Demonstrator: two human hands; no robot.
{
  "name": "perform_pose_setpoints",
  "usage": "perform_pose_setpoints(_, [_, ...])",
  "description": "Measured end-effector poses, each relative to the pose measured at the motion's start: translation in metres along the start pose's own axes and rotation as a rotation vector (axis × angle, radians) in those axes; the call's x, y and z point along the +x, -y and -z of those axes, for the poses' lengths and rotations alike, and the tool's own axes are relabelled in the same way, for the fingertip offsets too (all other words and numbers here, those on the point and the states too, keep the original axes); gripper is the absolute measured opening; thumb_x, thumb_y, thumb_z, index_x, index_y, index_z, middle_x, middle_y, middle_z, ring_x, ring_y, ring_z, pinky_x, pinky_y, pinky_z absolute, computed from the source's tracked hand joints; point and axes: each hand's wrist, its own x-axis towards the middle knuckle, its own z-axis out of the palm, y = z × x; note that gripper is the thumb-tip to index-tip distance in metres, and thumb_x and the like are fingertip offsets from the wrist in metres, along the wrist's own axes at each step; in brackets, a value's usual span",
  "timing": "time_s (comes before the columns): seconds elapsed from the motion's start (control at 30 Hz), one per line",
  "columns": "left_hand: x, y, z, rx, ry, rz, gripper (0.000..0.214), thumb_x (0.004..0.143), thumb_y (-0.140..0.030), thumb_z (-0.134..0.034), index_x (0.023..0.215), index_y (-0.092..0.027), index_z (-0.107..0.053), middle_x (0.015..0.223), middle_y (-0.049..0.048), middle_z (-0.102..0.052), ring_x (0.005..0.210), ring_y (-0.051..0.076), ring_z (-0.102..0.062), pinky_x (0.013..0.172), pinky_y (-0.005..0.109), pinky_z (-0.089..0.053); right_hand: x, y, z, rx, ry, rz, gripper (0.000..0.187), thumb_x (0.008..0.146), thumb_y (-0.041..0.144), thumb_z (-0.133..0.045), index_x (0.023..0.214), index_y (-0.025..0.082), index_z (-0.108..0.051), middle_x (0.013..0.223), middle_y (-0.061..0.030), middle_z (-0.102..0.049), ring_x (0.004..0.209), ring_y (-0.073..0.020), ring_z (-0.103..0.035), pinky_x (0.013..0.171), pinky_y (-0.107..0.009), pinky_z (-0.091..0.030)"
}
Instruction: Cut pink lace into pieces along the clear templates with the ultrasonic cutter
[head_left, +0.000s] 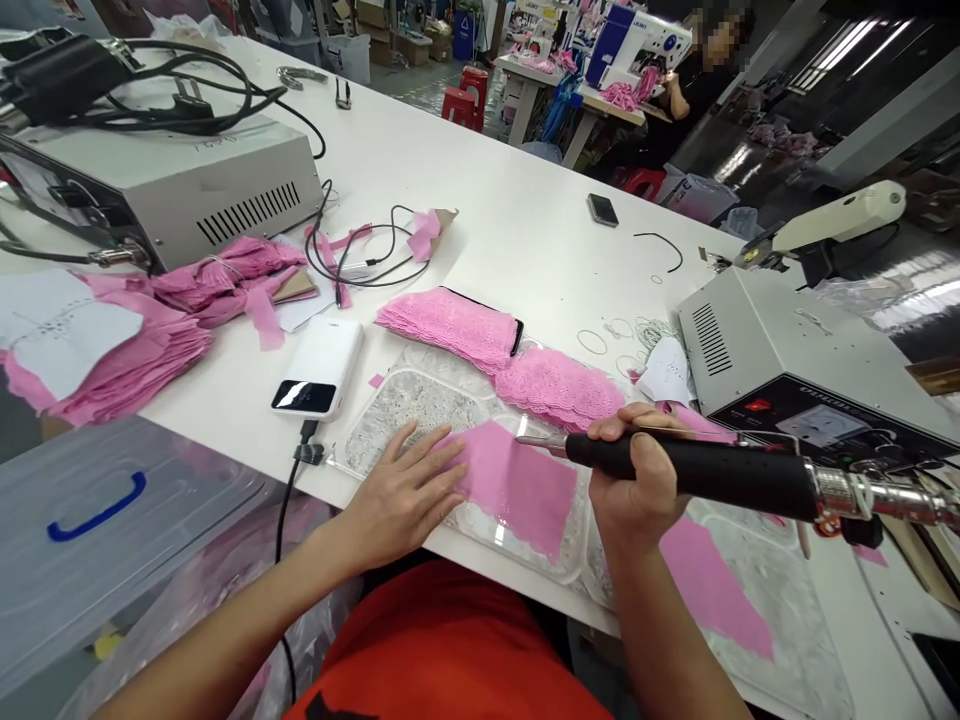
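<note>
My left hand (409,495) lies flat with fingers spread, pressing the left end of a pink fabric piece (525,490). That piece rests on a clear plastic sheet or lid (409,400) with a rough, scratched surface. In my right hand (637,475) is a black-handled hot knife (697,470), its thin metal tip over the top edge of the fabric; whether it touches, I cannot tell. Behind the piece lie two stacks of pink lace fabric, one on the left (450,325) and one on the right (559,385). Another pink piece (712,585) lies beyond my right forearm.
A white power bank (319,370) with a plugged cable stands left. Grey power boxes sit at the left (225,190) and right (810,350). Pink fabric bundles (135,350) lie at the left edge. A phone (602,209) is farther back. Someone works at a sewing machine (637,45).
</note>
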Motion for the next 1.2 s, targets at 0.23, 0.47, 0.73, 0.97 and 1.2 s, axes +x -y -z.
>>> perform_pose_setpoints(0.23, [-0.006, 0.003, 0.001, -0.006, 0.014, 0.021, 0.022, 0.096, -0.024, -0.05, 0.111, -0.016, -0.064, 0.121, 0.0086, -0.066, 0.129, 0.027, -0.05, 0.113, 0.049, -0.031, 0.001, 0.0, 0.0, 0.002, 0.019, 0.019, 0.005, 0.069, 0.019, -0.059, 0.073, 0.02, -0.056, 0.076, 0.0023, -0.054, 0.057, -0.0097, -0.053, 0.059, -0.03, -0.049])
perform_pose_setpoints(0.47, [-0.016, 0.007, 0.007, 0.022, 0.009, 0.045, 0.025, 0.096, -0.021, -0.049, 0.117, -0.017, -0.062, 0.127, 0.008, -0.063, 0.132, 0.026, -0.046, 0.113, 0.048, -0.03, -0.001, 0.0, -0.014, 0.063, 0.021, -0.007, 0.005, 0.069, 0.02, -0.058, 0.074, 0.02, -0.058, 0.078, 0.0023, -0.052, 0.058, -0.0085, -0.052, 0.058, -0.029, -0.049])
perform_pose_setpoints(0.73, [-0.03, 0.012, 0.013, 0.034, -0.014, 0.044, 0.027, 0.094, -0.019, -0.051, 0.119, -0.016, -0.061, 0.127, 0.0092, -0.062, 0.134, 0.027, -0.044, 0.113, 0.049, -0.03, -0.008, -0.008, -0.035, 0.117, 0.114, -0.037, 0.007, 0.071, 0.019, -0.059, 0.078, 0.019, -0.059, 0.079, 0.002, -0.055, 0.059, -0.0091, -0.054, 0.059, -0.03, -0.05])
perform_pose_setpoints(0.97, [-0.033, 0.012, 0.011, 0.026, -0.033, 0.043, 0.029, 0.094, -0.019, -0.052, 0.122, -0.016, -0.06, 0.126, 0.0099, -0.063, 0.133, 0.028, -0.044, 0.113, 0.051, -0.031, -0.01, -0.01, -0.038, 0.123, 0.137, -0.053, 0.005, 0.072, 0.02, -0.059, 0.077, 0.02, -0.059, 0.076, 0.0024, -0.054, 0.059, -0.0091, -0.054, 0.058, -0.03, -0.049])
perform_pose_setpoints(1.2, [-0.033, 0.012, 0.011, 0.016, -0.047, 0.047, 0.027, 0.093, -0.019, -0.053, 0.118, -0.015, -0.062, 0.124, 0.0096, -0.064, 0.133, 0.028, -0.045, 0.112, 0.051, -0.031, -0.013, -0.012, -0.042, 0.099, 0.146, -0.039, 0.006, 0.07, 0.02, -0.06, 0.076, 0.02, -0.058, 0.076, 0.0028, -0.054, 0.058, -0.0087, -0.054, 0.057, -0.029, -0.049])
